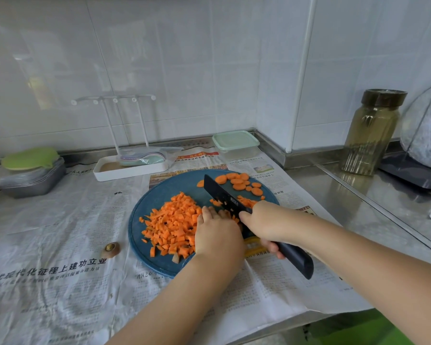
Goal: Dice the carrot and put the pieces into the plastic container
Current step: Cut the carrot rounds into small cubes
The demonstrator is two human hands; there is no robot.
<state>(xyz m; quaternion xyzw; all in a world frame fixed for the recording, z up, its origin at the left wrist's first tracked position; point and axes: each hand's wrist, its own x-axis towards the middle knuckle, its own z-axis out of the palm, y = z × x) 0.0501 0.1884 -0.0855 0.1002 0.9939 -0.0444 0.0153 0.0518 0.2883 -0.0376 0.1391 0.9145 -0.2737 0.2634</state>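
Carrot dice (pixel 171 225) touch left grip (pixel 218 231), its hold unclear; right grip (pixel 264 222) clamps knife (pixel 222 195).

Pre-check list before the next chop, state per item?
1. Right hand grips knife handle: ok.
2. Left hand tucked clear of the blade: cannot tell, its fingers sit right beside it.
3. Diced carrot pile kept on the cutting board, left of the blade: ok.
4. All carrot diced: not ok, carrot rounds lie uncut at the far edge.
5. Plastic container ready to receive: not ok, lid on, back by the wall.
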